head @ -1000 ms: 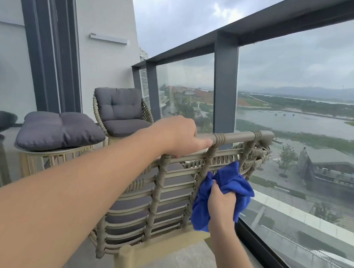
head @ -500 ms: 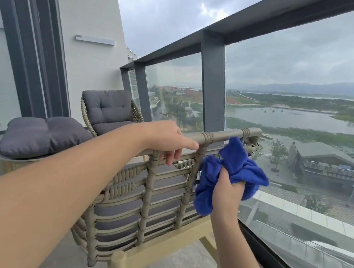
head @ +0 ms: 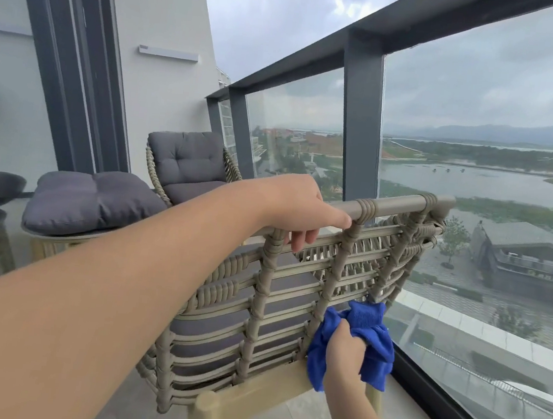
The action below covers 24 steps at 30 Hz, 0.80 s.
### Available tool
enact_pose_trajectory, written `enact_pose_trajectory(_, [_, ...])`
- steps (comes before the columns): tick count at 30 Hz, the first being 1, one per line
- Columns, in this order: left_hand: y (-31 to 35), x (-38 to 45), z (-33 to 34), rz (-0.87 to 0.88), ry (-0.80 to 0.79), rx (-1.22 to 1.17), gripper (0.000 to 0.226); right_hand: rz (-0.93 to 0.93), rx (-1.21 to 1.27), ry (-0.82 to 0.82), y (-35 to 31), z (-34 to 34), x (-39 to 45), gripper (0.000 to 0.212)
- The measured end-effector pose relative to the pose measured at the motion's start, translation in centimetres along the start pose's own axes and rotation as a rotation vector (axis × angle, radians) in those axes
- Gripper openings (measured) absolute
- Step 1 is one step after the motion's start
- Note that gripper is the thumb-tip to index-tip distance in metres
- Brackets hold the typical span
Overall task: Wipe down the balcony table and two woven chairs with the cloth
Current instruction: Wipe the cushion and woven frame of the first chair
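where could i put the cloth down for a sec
Bare floor tile shows between the near chair and the glass railing. The table is covered by a grey cushion, and the far chair holds cushions too. The cloth is in the right hand.

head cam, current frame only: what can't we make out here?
- Table: top hidden under a grey cushion; whether it's wiped can't be told.
- Near chair: seat and front hidden behind its woven back; legs cut off by the bottom edge.
- Far chair: lower part hidden by the left hand and arm.
- Right hand: fingers buried in the cloth.
- Objects at the left edge: dim behind glass, unidentifiable.
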<state>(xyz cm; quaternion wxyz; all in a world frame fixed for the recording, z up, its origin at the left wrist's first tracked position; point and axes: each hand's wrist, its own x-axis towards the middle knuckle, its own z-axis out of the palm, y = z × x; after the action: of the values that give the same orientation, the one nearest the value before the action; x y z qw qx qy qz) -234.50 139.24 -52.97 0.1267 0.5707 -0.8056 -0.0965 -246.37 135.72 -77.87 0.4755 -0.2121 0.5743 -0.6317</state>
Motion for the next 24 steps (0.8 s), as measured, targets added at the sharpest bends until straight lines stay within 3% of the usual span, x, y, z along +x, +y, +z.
enact_pose_trajectory(4, [0.2,-0.2,0.1,-0.005,0.036,0.022,0.057,0.074,0.054,-0.027,-0.2,-0.2,-0.1,0.005])
enact_pose_trajectory(6, [0.3,-0.4,0.1,-0.014,0.051,0.034,0.058,0.075,0.096,-0.031,-0.3,-0.2,0.1,0.014])
enact_pose_trajectory(10, [0.5,-0.7,0.1,-0.038,0.053,0.032,0.058,-0.059,0.103,-0.06,-3.0,-0.6,-1.6,0.008])
enact_pose_trajectory(14, [0.6,-1.0,0.1,-0.051,0.035,0.045,0.06,-0.171,0.084,-0.171,-5.7,-1.6,-3.3,0.022])
enact_pose_trajectory(19, [0.8,-1.2,0.2,-0.063,0.013,0.055,0.057,-0.384,0.019,-0.214,-8.5,-2.7,-4.8,0.003])
enact_pose_trajectory(24, [1.2,-1.4,0.4,-0.068,0.036,0.14,0.056,-0.611,0.035,-0.245,-13.2,-2.9,-6.3,0.018])
